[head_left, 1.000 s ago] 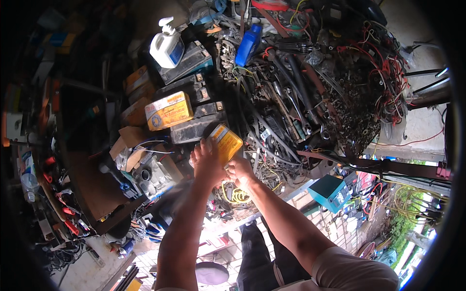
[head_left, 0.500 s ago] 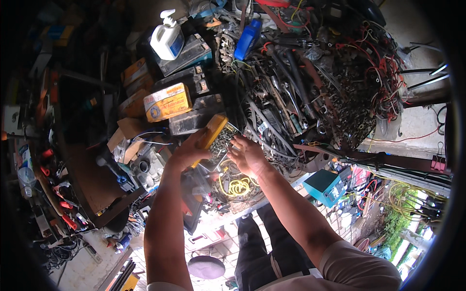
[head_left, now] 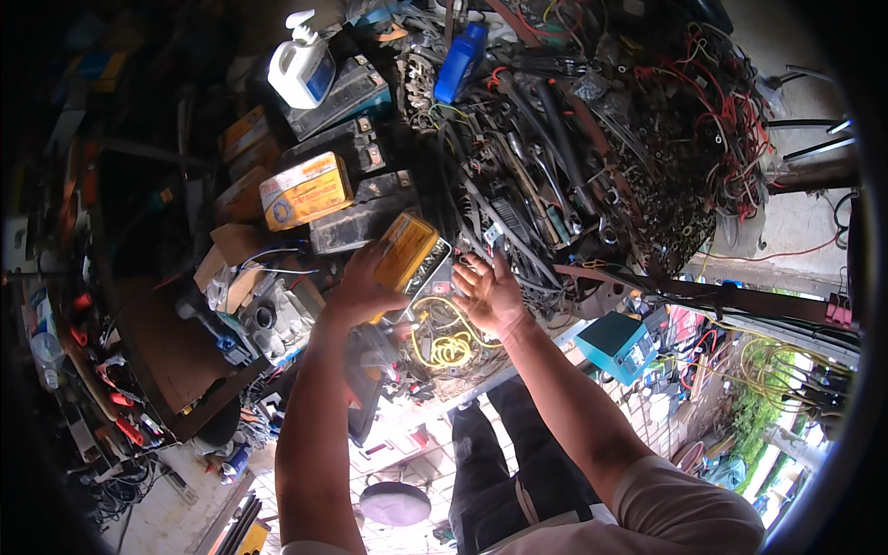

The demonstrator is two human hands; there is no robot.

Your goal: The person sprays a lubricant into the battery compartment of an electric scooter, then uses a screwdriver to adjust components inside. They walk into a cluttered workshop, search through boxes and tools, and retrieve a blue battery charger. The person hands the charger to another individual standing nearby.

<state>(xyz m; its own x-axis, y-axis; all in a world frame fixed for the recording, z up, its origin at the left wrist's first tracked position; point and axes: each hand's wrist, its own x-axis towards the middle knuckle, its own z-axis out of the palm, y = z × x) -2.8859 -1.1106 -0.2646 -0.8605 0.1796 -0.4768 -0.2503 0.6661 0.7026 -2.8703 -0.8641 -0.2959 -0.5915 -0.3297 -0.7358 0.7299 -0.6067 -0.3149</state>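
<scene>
Head view: the left hand (head_left: 359, 289) is clasping a yellow tin (head_left: 408, 250) while the right hand (head_left: 490, 294) is lying spread just beside it.
From where I'm standing, the tin's lid is showing its broad face now, whereas half a second ago it was standing edge-up over a wide spread of small metal pieces (head_left: 428, 266); only a strip of those is peeking out on the grip's right. A second ago both hands were meeting on the tin; now the right one is staying apart, its fingers loosely splayed. A coil of yellow wire (head_left: 450, 351) is resting below the grip, a yellow box (head_left: 305, 191) above and left.
</scene>
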